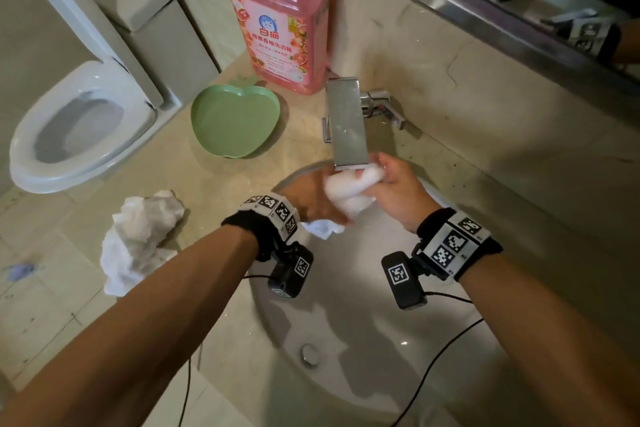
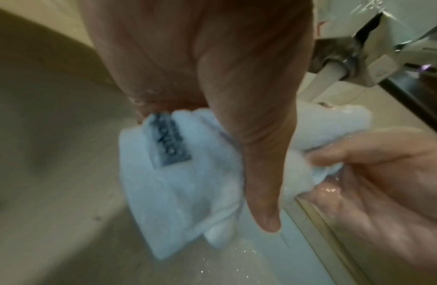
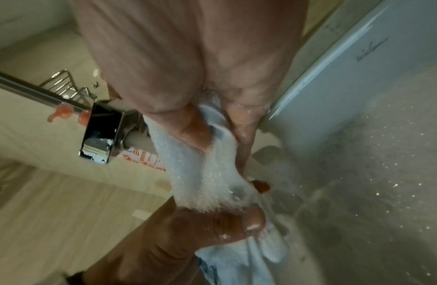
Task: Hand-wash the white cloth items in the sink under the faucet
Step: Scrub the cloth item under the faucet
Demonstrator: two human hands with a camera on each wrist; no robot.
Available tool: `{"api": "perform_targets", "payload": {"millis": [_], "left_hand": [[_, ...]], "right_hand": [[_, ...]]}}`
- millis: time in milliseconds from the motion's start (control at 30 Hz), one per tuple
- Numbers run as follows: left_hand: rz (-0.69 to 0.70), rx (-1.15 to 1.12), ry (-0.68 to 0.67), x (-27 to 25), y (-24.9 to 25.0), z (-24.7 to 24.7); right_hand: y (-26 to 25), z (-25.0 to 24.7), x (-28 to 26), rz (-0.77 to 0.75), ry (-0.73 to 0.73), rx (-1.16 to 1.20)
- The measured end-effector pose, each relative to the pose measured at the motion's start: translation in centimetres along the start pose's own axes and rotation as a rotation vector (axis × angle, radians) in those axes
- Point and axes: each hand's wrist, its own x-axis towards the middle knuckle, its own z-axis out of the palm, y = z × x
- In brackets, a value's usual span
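Observation:
A wet white cloth (image 1: 349, 192) is bunched between both hands just below the flat chrome faucet spout (image 1: 346, 121), over the white sink (image 1: 346, 350). My left hand (image 1: 311, 201) grips its lower end; the left wrist view shows the cloth (image 2: 178, 183) with a grey label under my thumb. My right hand (image 1: 394, 184) grips the upper end, fingers curled round the cloth (image 3: 202, 173). A second crumpled white cloth (image 1: 138, 236) lies on the counter to the left of the sink.
A green apple-shaped dish (image 1: 235, 121) and a large pink detergent bottle (image 1: 280, 17) stand on the counter behind the sink's left side. A toilet (image 1: 83, 128) is at far left. A mirror edge (image 1: 485, 10) runs along the back wall. The drain plug (image 1: 309, 354) sits in the basin.

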Motion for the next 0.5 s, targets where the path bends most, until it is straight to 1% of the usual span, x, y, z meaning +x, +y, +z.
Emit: {"api": "perform_targets", "payload": {"millis": [33, 100, 167, 200, 267, 333, 367, 433, 500], "left_hand": [[-0.024, 0.018, -0.017, 0.5, 0.1, 0.0], [-0.015, 0.116, -0.022, 1.2, 0.5, 0.2], [0.014, 0.209, 0.028, 1.5, 0.9, 0.4], [0.028, 0.291, 0.082, 1.6, 1.0, 0.5], [0.083, 0.448, 0.173, 1.9, 1.0, 0.4], [0.141, 0.578, 0.174, 1.8, 1.4, 0.4], [0.166, 0.651, 0.17, 1.7, 1.7, 0.6], [0.22, 0.744, 0.188, 1.8, 2.0, 1.2], [0.115, 0.623, 0.221, 1.7, 2.3, 1.2]], "right_hand": [[0.0, -0.5, -0.2, -0.012, -0.008, 0.029], [0.0, -1.5, -0.5, -0.003, -0.042, 0.036], [0.1, -2.7, -0.7, 0.053, -0.096, -0.044], [0.2, -3.3, -0.7, 0.106, -0.138, -0.068], [0.4, -3.8, -0.8, 0.257, -0.227, -0.004], [0.8, -3.3, -0.7, 0.37, -0.241, 0.047], [0.8, -2.7, -0.5, 0.395, -0.232, -0.001], [0.7, -1.4, 0.0, 0.355, -0.251, -0.238], [0.7, -0.4, 0.5, 0.233, -0.253, -0.534]]}}
